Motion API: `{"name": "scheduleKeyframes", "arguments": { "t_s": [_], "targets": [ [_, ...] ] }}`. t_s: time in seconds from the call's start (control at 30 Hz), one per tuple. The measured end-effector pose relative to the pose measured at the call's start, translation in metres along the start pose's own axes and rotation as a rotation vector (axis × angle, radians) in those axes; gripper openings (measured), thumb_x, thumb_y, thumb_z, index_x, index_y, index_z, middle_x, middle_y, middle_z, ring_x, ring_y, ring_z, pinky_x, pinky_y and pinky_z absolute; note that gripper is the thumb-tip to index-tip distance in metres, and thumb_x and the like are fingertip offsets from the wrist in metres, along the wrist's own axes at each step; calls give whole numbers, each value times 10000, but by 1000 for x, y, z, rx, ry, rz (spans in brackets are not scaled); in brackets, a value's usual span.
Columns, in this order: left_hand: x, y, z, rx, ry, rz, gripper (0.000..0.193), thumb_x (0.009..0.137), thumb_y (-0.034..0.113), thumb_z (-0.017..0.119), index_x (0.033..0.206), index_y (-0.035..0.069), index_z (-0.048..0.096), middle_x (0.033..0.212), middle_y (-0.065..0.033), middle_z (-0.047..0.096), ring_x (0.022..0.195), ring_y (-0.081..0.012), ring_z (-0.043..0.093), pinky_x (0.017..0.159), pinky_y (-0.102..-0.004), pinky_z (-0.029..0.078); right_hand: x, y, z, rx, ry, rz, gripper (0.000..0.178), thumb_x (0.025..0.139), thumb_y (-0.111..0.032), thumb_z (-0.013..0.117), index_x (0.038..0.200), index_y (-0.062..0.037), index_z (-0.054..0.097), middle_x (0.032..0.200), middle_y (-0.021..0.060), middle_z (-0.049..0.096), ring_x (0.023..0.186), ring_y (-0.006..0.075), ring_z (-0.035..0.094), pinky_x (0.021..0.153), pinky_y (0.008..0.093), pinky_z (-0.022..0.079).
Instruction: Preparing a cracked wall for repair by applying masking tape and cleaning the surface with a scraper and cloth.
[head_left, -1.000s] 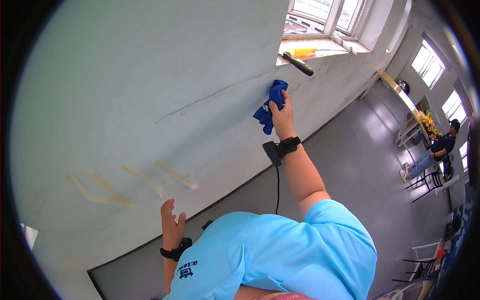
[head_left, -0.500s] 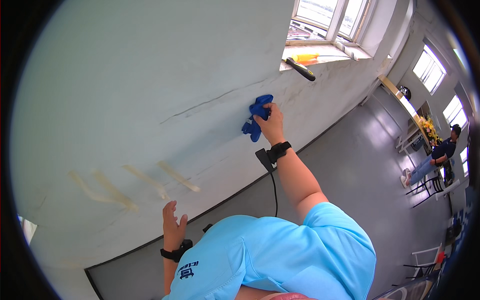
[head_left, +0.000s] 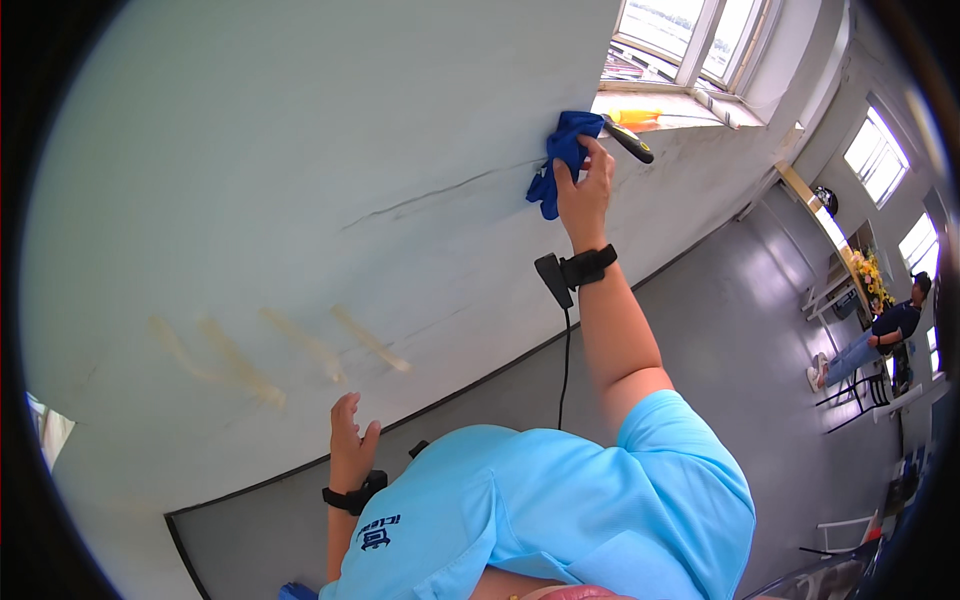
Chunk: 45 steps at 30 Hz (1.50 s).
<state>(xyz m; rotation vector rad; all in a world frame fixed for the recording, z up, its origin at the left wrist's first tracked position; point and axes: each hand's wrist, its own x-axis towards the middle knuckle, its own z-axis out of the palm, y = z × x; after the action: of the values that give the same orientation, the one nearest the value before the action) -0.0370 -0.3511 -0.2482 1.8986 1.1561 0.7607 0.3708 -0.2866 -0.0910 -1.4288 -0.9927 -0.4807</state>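
My right hand [head_left: 585, 196] presses a crumpled blue cloth [head_left: 569, 135] to the pale wall [head_left: 300, 130], just below the corner of the window sill. Its fingers are closed on the cloth. From the cloth a long dark crack-like line [head_left: 440, 190] runs left along the wall. Low on the left, my left hand [head_left: 351, 448] is raised near the wall with nothing in it, its fingers stretched and thumb apart. Both wrists wear black straps, and a cable hangs from the right one.
A black-handled tool [head_left: 630, 140] juts over the sill [head_left: 685, 108], beside an orange object [head_left: 640, 119]. Several tan streaks [head_left: 372, 340] mark the lower wall. Grey floor [head_left: 700, 330] extends right, where a person [head_left: 880, 332] stands near a long table [head_left: 815, 205] and chairs.
My right hand has moved up and to the right along the wall with the cloth, which now reaches the sill's corner. The left hand has barely moved.
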Motion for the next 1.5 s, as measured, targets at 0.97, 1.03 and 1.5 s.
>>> {"name": "scheduleKeyframes", "arguments": {
  "t_s": [0.97,1.03,1.5],
  "targets": [
    [2,-14,-1,35,102,31,408,795,117,553,1171,16,434,1222,-202,410,1121,-340,435,890,-360,401,-51,-116,53,88,-339,-534,383,636,-53,688,987,-174,591,905,59,485,800,224,520,611,312,466],
    [2,-14,0,64,91,50,408,793,113,556,1172,22,436,1223,-197,409,1113,-334,443,874,-351,412,-65,-116,58,47,-444,-615,392,625,-21,675,975,-178,595,887,51,485,810,218,523,598,306,470],
    [5,-15,-3,56,41,20,444,808,94,553,1226,85,405,1244,-88,410,1070,-215,466,800,-338,425,-146,-37,78,18,-678,-621,259,738,-25,558,968,-142,576,901,73,459,878,231,502,521,281,477]
  ]
}}
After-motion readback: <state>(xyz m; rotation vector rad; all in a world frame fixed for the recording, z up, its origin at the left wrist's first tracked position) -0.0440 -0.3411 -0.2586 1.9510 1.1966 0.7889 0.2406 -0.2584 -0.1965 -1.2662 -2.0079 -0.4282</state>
